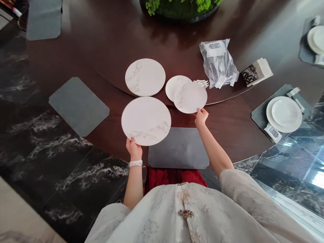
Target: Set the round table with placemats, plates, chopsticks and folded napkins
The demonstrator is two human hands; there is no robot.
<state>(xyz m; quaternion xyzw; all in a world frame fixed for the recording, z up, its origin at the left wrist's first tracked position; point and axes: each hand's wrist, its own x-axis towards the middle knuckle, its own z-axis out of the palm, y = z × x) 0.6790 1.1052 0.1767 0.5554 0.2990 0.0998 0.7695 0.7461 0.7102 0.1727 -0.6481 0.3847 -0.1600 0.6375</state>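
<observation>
My left hand (134, 149) grips the near edge of a large white marbled plate (146, 120), thumb on top, held up over the table's front. Pinched by its near rim in my right hand (201, 117) is a smaller white marbled plate (191, 98). It partly covers another small plate (177, 84) on the raised turntable. Another large plate (145, 77) lies farther back on the turntable, beyond the one in my left hand. Below both hands, a grey placemat (178, 148) rests at the table edge, its upper left corner hidden by the large plate.
A plastic bag (219, 62) and a tissue box (255, 72) stand on the turntable beside white spoon-like pieces (201, 83). A set placemat with stacked plates (285, 114) is at right, a bare placemat (79, 106) at left. A green planter (181, 10) occupies the far middle.
</observation>
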